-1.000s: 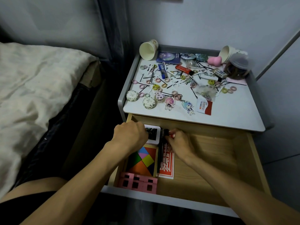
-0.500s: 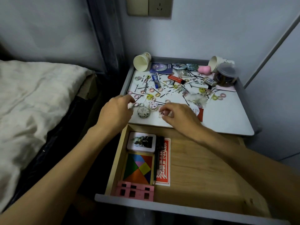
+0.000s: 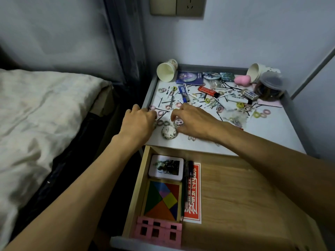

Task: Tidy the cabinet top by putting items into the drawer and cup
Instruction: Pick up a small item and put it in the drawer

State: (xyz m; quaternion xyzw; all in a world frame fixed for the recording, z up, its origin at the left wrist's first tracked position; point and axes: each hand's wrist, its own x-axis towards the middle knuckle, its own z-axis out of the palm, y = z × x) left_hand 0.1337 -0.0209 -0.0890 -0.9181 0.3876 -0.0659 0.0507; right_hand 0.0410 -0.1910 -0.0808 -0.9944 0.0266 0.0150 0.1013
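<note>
Cabinet top (image 3: 272, 134), landmark: largely uncleared. Hair ties, bobby pins, red lighter (image 3: 208, 91), eraser (image 3: 251, 94) and pink sponge (image 3: 242, 80) lie scattered across it; two paper cups (image 3: 165, 70) lie tipped at its back edge. Open drawer (image 3: 235, 196) below its front holds tin, tangram (image 3: 162, 200), pens. Left hand (image 3: 137, 122) rests curled at its front-left corner, grip unclear. Right hand (image 3: 194, 120) pinches a round badge (image 3: 178, 122) near its front. Most remains.
</note>
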